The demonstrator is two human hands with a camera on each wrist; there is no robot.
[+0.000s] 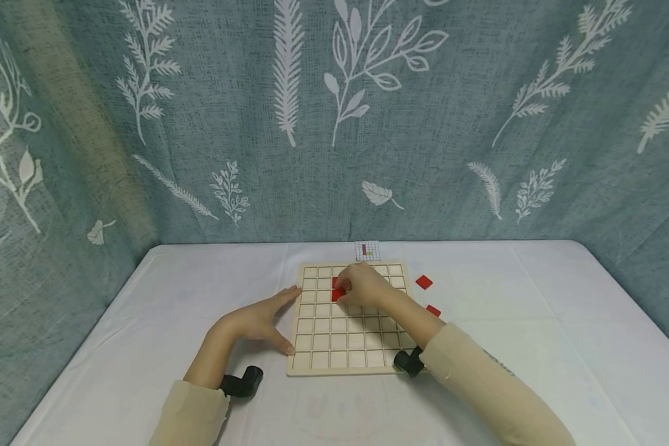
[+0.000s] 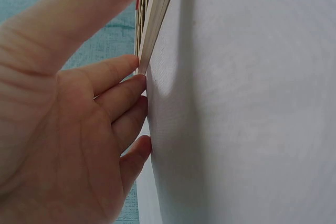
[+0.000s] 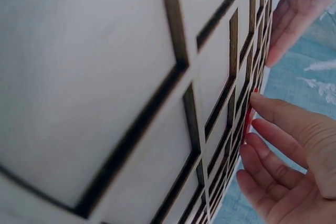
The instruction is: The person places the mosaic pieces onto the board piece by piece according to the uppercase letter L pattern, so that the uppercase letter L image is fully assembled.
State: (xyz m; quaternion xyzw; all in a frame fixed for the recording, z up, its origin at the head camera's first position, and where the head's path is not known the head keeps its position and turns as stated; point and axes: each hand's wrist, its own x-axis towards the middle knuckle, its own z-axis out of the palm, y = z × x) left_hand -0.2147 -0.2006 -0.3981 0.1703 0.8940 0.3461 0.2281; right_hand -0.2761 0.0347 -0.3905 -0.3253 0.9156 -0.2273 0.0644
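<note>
Beside the right hand (image 1: 363, 285): red tiles (image 1: 337, 296). Beneath it: pale board (image 1: 339, 342), dark-lined grid. Beyond it: blue-green curtain (image 1: 312, 198), white leaf print.

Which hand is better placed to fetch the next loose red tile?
Probably the right hand: both loose tiles lie on its side of the board, while the left hand touches the opposite edge.

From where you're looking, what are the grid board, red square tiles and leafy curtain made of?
The grid board looks like pale, smooth, matte wood; its edge shows layer-like lines, perhaps plywood. The red square tiles, flat and evenly coloured, may be painted wood or plastic. The leafy curtain seems matte woven cloth, with soft folds and a flecked weave.
</note>
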